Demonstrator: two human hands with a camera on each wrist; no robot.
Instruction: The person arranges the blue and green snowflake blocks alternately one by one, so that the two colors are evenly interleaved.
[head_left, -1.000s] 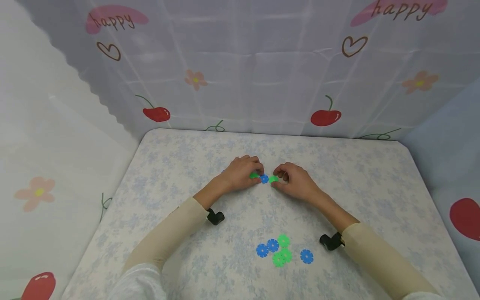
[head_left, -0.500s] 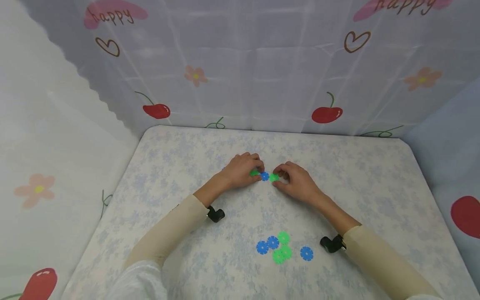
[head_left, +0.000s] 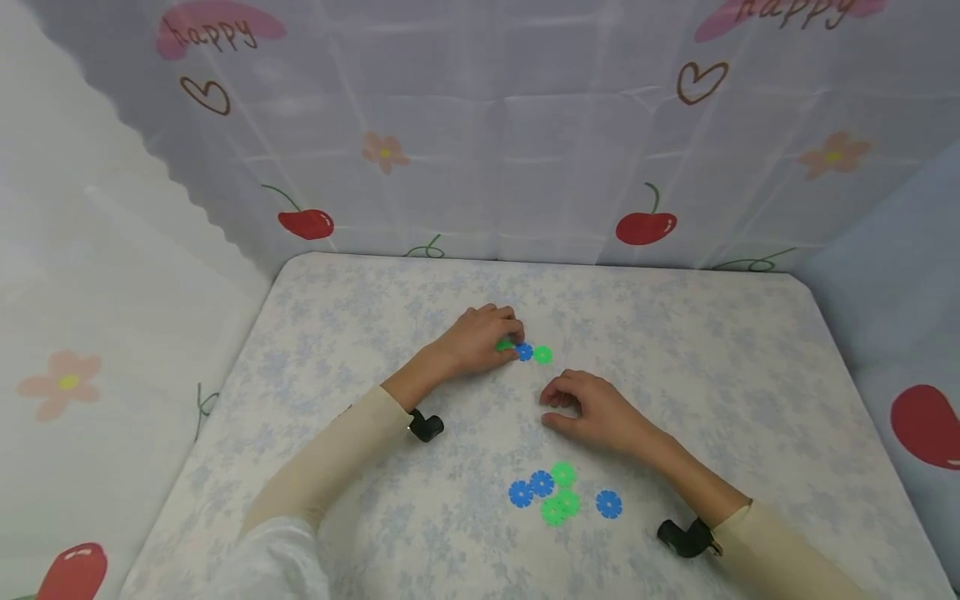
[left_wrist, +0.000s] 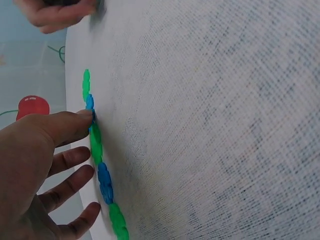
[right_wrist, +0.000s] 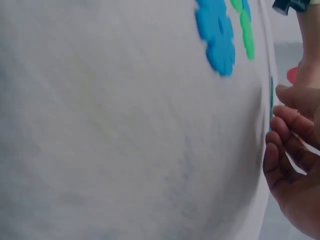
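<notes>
Flower row (left_wrist: 96, 145): green and blue discs in a line, flat on the far half of the tabletop (head_left: 420, 517). The left wrist view shows at least five, the nearest cut off.
Left hand (head_left: 480, 339): thumb and finger pinch the row, with the thumb on a blue disc. The other fingers spread loosely.
Right hand (head_left: 592, 408): fingers bent, thumb apart, nothing held. It sits between the row and the bunch.
Green end disc (head_left: 543, 355): right beside the blue one, with no hand on it.
How it should feel: very light, thin and stiff, likely smooth plastic. The row may bend or pop at the joins.
Where to hold: pinch the rims, close to a join.
Shape: round, with bumpy petals and little gaps between them.
Bunch (head_left: 549, 504): two blue and three green discs, two greens overlapping.
Lone blue disc (head_left: 609, 504): off to the right.
Cloth: white with pale blue blotches, woven like a net up close.
Curtain (head_left: 450, 192): shiny and creased, with cherries.
</notes>
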